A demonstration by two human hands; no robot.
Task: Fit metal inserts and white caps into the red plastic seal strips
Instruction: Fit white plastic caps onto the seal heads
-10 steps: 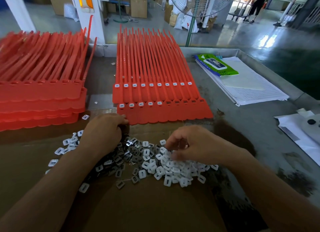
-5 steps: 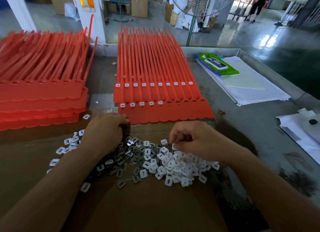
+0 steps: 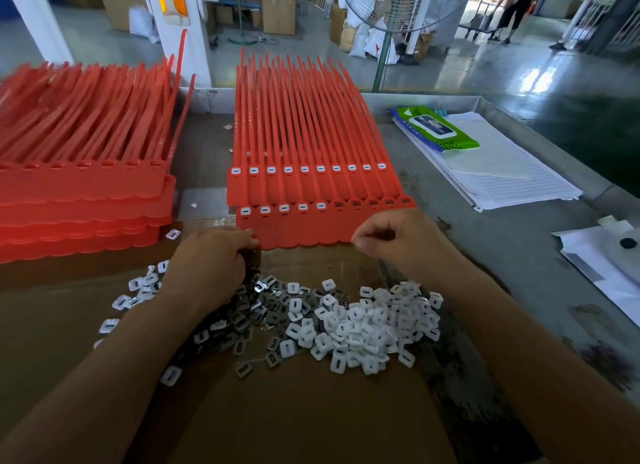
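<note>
Two sheets of red seal strips (image 3: 311,228) lie overlapped ahead of me. The rear row has white caps in all its sockets. The front row has caps in its left sockets, and its right sockets show dark openings. A pile of white caps (image 3: 374,328) and a pile of grey metal inserts (image 3: 249,311) sit on brown cardboard (image 3: 294,411). My left hand (image 3: 211,259) is curled over the far edge of the insert pile, fingers round a dark clump of inserts. My right hand (image 3: 391,238) hovers at the front sheet's near edge, thumb and finger pinched as on a cap.
A tall stack of red strip sheets (image 3: 79,186) fills the left of the table. A green wipes pack (image 3: 436,131) and lined papers (image 3: 502,173) lie at the right, with more white paper (image 3: 595,256) nearer. A fan pole (image 3: 381,62) stands behind the table.
My right hand rose off the white cap pile and moved forward to the front red sheet's edge, fingers pinched. My left hand stayed on the inserts.
</note>
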